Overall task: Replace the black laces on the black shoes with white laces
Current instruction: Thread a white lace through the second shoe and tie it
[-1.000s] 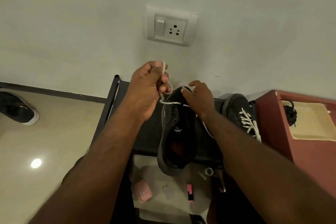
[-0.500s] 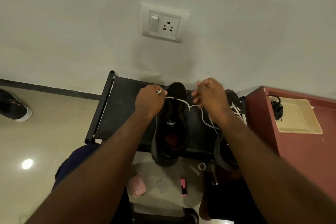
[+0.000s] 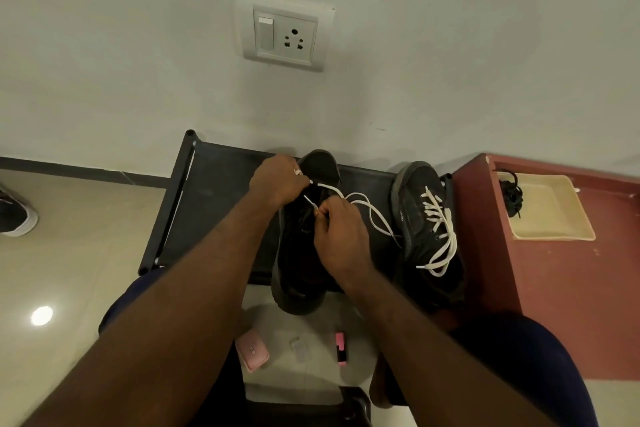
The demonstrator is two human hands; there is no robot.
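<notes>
A black shoe (image 3: 300, 274) lies toe-away on a low black rack (image 3: 214, 204), its heel hanging over the front edge. My left hand (image 3: 277, 180) pinches one end of a white lace (image 3: 372, 215) near the toe. My right hand (image 3: 341, 236) pinches the other end over the eyelets, and the slack loops out to the right. A second black shoe (image 3: 429, 236) with a white lace threaded stands to the right. A bundle of black laces (image 3: 512, 192) lies in a cream tray (image 3: 550, 218).
A red-brown cabinet (image 3: 571, 288) carries the tray at right. A wall socket (image 3: 284, 33) is above. On the lower shelf lie a pink case (image 3: 251, 350) and a pink marker (image 3: 340, 347). Another shoe (image 3: 15, 218) sits on the tiled floor at far left.
My left hand came down from a raised pull to the shoe's toe. My right hand moved left and inward onto the eyelets, and the white lace now trails in loops to the right.
</notes>
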